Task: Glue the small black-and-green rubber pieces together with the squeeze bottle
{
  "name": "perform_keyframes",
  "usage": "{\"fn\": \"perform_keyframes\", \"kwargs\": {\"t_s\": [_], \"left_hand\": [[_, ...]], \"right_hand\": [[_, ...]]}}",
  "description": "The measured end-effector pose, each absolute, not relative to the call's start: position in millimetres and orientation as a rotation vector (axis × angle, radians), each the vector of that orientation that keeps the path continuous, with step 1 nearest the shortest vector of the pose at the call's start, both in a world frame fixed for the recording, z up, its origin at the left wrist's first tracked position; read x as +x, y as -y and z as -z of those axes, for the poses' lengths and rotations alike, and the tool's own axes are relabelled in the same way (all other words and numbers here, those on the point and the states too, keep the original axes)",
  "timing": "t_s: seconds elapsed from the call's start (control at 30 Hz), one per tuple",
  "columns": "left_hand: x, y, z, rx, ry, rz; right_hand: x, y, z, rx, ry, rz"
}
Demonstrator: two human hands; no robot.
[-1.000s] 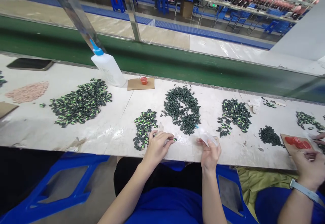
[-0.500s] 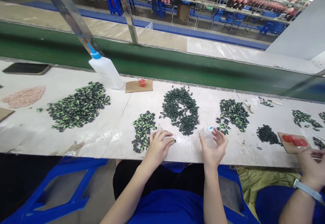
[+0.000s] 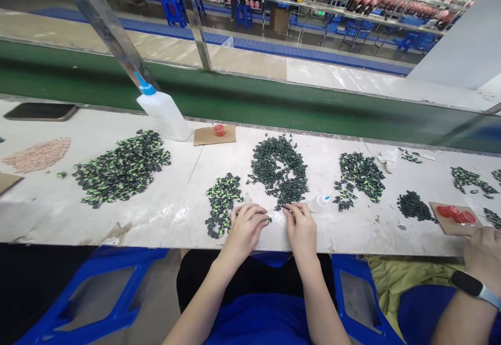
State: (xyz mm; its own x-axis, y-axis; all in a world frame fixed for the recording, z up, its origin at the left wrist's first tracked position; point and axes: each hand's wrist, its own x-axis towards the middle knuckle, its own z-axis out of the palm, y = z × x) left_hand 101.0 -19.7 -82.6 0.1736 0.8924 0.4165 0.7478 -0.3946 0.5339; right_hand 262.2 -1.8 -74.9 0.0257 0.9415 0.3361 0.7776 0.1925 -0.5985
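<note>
The small clear bottle with the blue tip now lies on the bench, just to the right of the right hand, and no finger touches it; half a second ago the right hand held it up in the air, so it has been put down. The right hand has come in toward the left hand, and the two now rest near each other at the front edge of the bench, fingers bent down onto the surface. Between them lie one or two small dark-and-green pieces; whether either hand really pinches a piece I cannot tell, because the fingertips cover the spot. I judge that the work with the bottle is finished for this piece and that both hands are now busy with the small parts themselves. The left hand has hardly moved and stays beside the small green-marked pile. Behind the hands is the ring-shaped dark pile, and to the right another mixed pile. Further left there are a large mixed pile, a big white bottle and a red cap on a piece of cardboard. At the lower right a co-worker's hand with a wristband rests near another cardboard with red caps.
</note>
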Motion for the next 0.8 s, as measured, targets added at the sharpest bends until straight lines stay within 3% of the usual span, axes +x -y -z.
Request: {"fn": "perform_keyframes", "kwargs": {"t_s": [0.17, 0.5, 0.8], "left_hand": [[100.1, 20.4, 82.4, 2.24, -1.605, -1.024], [89.2, 23.5, 75.9, 2.187, -1.672, -1.005], [90.4, 24.8, 70.5, 2.026, -1.755, -1.026]], "right_hand": [[260.6, 5.2, 69.5, -1.551, 1.829, -0.495], [254.4, -0.2, 61.0, -1.7, 1.749, -0.474], [246.5, -2.0, 55.7, -1.635, 1.683, -0.654]]}}
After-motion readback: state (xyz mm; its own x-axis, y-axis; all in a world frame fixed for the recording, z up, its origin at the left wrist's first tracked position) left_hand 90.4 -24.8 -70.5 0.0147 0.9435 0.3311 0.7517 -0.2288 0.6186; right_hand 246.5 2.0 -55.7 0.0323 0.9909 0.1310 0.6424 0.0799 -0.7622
